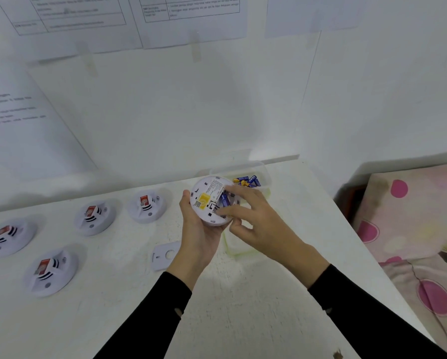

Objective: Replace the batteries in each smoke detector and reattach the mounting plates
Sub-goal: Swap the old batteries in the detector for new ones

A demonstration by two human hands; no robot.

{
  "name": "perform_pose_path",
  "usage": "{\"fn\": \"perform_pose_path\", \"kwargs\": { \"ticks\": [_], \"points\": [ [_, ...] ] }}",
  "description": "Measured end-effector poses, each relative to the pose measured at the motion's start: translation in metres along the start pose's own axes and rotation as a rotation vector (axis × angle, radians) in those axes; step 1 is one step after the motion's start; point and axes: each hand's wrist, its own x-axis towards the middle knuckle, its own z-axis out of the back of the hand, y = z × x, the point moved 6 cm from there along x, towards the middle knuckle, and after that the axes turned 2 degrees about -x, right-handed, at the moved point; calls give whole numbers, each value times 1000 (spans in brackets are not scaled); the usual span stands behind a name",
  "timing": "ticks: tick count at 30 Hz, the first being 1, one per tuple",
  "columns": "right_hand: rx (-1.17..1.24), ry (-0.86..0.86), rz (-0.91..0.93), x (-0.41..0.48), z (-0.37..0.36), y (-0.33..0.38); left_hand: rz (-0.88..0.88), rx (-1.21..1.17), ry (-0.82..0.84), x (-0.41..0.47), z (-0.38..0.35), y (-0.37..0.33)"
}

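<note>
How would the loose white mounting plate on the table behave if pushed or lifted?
The thin, flat white plastic mounting plate is probably light and stiff. Lying flat on the white table, it would likely slide, not roll; its low edge may resist pinching.

From the smoke detector we hold, four other detectors lie toward nine o'clock, the mounting plate at seven, the battery tub at two.
</note>
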Motion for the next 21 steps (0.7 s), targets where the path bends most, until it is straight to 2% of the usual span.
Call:
{"fn": "perform_pose_path", "kwargs": {
  "ticks": [2,5,7,9,10,12,16,18,21],
  "points": [
    [-35,49,86,-2,0,-3,27,-61,-18,1,2,1],
    [-76,-11,159,-2,8,-5,47,-121,-39,2,3,3],
    [34,-148,27,-1,19,-12,48,-152,-43,4,5,4],
    [203,-297,-235,-6,30,-27,58,-214,-52,5,10,4],
    [249,-299,-366,-8,30,-37,69,-253,-52,5,12,4],
    [177,-113,-544,-10,16,-55,94,-321,-20,4,15,3],
    [-239,397,-674,-15,-18,-79,113,-361,48,-1,18,0],
    [-343,528,-696,-15,-29,-85,118,-354,63,-3,16,-1],
    [-460,627,-688,-15,-38,-89,104,-349,57,-6,18,-6]
  ]
}}
